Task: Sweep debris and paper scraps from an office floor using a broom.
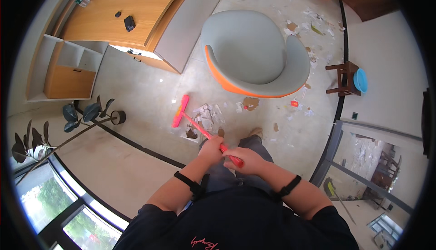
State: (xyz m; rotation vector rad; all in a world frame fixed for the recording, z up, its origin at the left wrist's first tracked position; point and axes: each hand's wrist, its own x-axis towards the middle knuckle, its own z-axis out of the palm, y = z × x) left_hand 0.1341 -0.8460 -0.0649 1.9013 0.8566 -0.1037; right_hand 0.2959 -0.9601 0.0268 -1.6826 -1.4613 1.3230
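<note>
Both of my hands grip the red-pink handle of a broom [195, 124]. My left hand [211, 150] wraps the shaft farther down, while my right hand [248, 160] holds it near the top end. The pink broom head [180, 111], with some yellow in it, rests on the floor ahead and to the left. Just right of the head lies a heap of paper scraps and litter [207, 117], close in front of my feet. A brown cardboard piece [251, 104] lies farther right, with a small red round thing [245, 107] on it.
A grey and orange tub armchair [252, 49] stands ahead. At upper left is a wooden desk [112, 21]; a potted plant [118, 117] stands by the left wall. More scraps cover the floor [316, 28] on the right. A wooden stool [345, 79] bears a blue basin [360, 80].
</note>
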